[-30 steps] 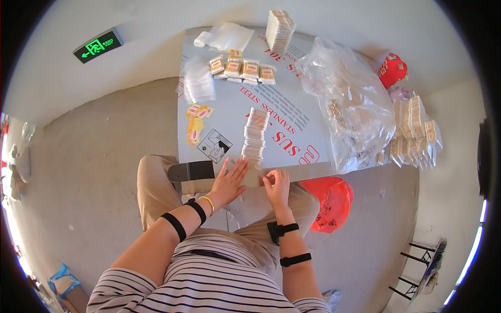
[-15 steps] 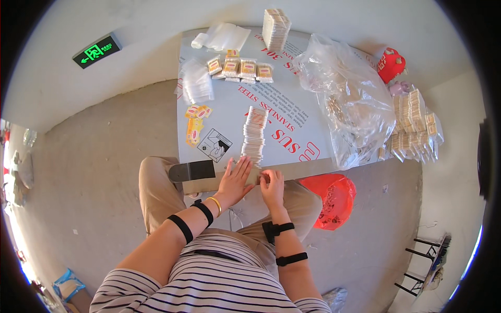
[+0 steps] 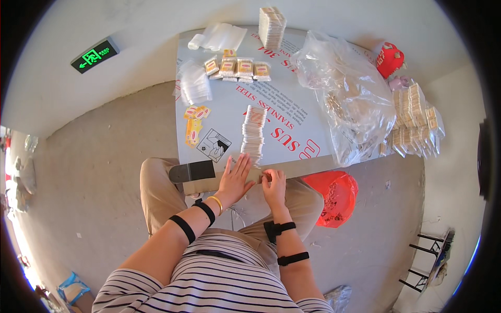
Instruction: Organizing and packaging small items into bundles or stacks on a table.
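My left hand (image 3: 235,177) lies flat with fingers spread on the near edge of the grey metal table (image 3: 308,117), its fingertips at the near end of a long row of small white-and-tan packets (image 3: 254,130). My right hand (image 3: 273,185) is just to its right at the table's front edge, fingers curled; whether it pinches a packet I cannot tell. Both forearms carry black straps, and the left wrist has a gold bangle.
Several filled packets (image 3: 237,68) and a tall stack (image 3: 272,27) stand at the far end. Clear plastic sleeves (image 3: 194,83), a big clear bag (image 3: 349,99), bundled packets (image 3: 415,122), a red cap (image 3: 388,57) and a red bag (image 3: 334,195) surround it.
Both hands have shifted only slightly at the table's front edge; the left hand stays spread by the row's near end.
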